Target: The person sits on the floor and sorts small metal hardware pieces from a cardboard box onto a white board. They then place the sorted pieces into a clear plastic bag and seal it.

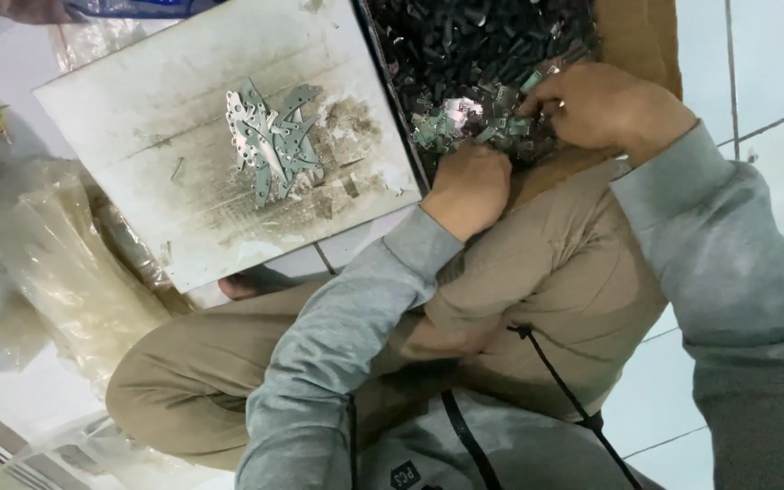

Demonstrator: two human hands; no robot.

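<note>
Both hands in the box of small metal parts

Head view: the right hand point(602, 107) pinches at the small metal pieces point(465, 122) heaped just to its left in the cardboard box point(632, 36). The left hand point(469, 186) is clenched at the heap's near edge; what it holds is hidden. Flat metal plates point(274, 141) lie well apart on a white board point(138, 118).

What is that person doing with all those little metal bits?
A person in a grey sweatshirt and tan trousers sits on the white tiled floor. Both hands are in a brown cardboard box full of small dark and silvery metal pieces. The left hand is closed in a fist at the edge of the pile; the right hand picks among the shiny bits. Beside the box, a dirty white board holds a small heap of flat grey metal plates with holes.
</note>
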